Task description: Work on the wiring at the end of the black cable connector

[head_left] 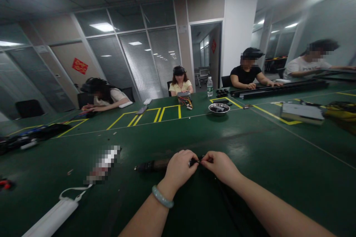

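On the green table in front of me lies a dark, slim electric screwdriver (152, 165), its tip pointing left. My left hand (180, 166), with a pale green bangle at the wrist, is closed over its rear part, thumb and finger pinching at the dark tail end. My right hand (219, 164) almost meets it, fingertips pinched on what looks like the end of a black cable (222, 189). That cable trails toward me between my forearms, hard to see against the dark surface. The small joint between the fingertips is mostly hidden.
A white power bank-like object (52, 216) with a strap lies left. Ahead are a metal bowl (219, 109) of dark parts, a water bottle (210, 87) and bundled wires (186, 100). A pale box (302, 113) stands right. Several people sit working around the table.
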The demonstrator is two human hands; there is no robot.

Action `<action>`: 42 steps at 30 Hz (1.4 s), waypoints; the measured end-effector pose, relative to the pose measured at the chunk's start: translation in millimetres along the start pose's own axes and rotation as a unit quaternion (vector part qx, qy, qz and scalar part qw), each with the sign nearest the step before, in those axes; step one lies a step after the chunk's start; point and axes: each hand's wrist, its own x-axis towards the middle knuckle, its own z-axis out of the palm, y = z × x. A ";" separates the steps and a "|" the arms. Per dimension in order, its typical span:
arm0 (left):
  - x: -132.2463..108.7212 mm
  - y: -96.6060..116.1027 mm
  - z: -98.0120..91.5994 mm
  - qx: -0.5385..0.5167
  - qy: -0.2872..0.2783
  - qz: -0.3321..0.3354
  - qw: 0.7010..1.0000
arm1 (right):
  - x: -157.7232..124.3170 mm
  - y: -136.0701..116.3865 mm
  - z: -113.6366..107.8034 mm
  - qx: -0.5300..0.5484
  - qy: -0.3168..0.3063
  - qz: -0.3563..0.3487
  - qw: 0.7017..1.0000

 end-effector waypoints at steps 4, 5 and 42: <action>0.2 0.1 2.0 0.001 0.000 -0.007 1.000 | 1.1 -1.5 1.5 0.004 0.006 0.007 1.000; 0.2 0.2 2.4 0.001 0.001 -0.007 1.000 | 1.4 -1.6 2.3 0.003 0.008 0.006 1.000; -5.9 5.1 -4.3 0.024 0.034 0.039 0.998 | 12.6 -12.7 17.4 -0.174 0.041 -0.035 0.983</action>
